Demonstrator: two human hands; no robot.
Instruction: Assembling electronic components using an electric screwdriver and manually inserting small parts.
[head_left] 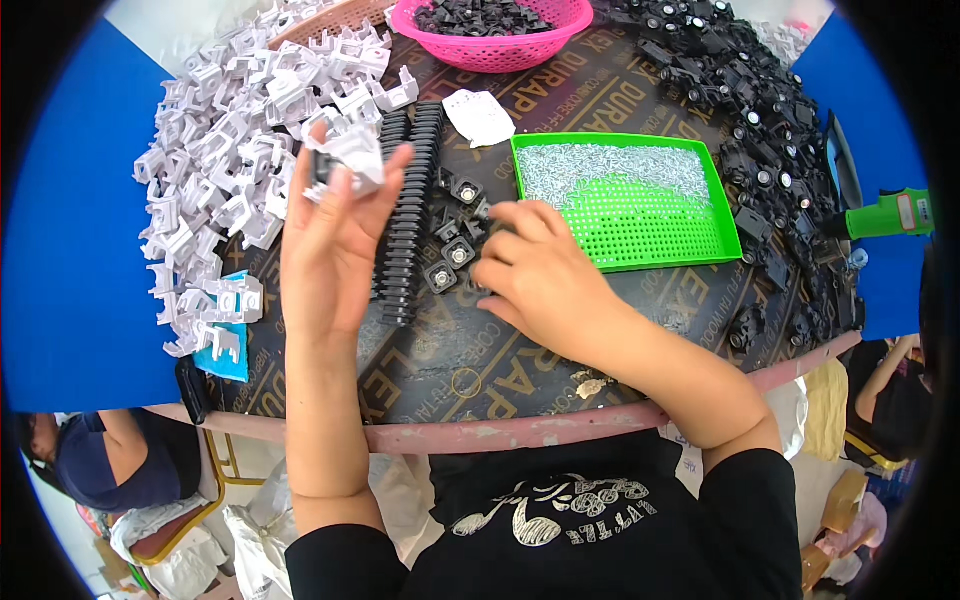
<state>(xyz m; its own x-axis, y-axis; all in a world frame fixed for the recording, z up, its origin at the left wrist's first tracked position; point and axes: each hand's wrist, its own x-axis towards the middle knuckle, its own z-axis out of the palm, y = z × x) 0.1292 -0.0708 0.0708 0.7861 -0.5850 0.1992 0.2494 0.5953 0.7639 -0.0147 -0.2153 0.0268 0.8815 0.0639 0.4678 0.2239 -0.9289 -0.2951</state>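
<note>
My left hand (335,240) is raised over the table, its fingers closed on a white plastic bracket (358,158). Dark material shows at the bracket's left side, by the fingers. Curled over the table, my right hand (550,275) is at a small group of black square parts with round metallic centres (457,253). Its fingertips and thumb are bent toward each other; what lies between them is hidden. Between the two hands stands a long double row of stacked thin black pieces (412,215).
White brackets (225,150) are heaped at the left. A green perforated tray (650,250) of small silvery screws lies right of centre. Black parts (765,150) cover the right side, near a green-handled tool (885,217). A pink basket (490,55) stands at the back.
</note>
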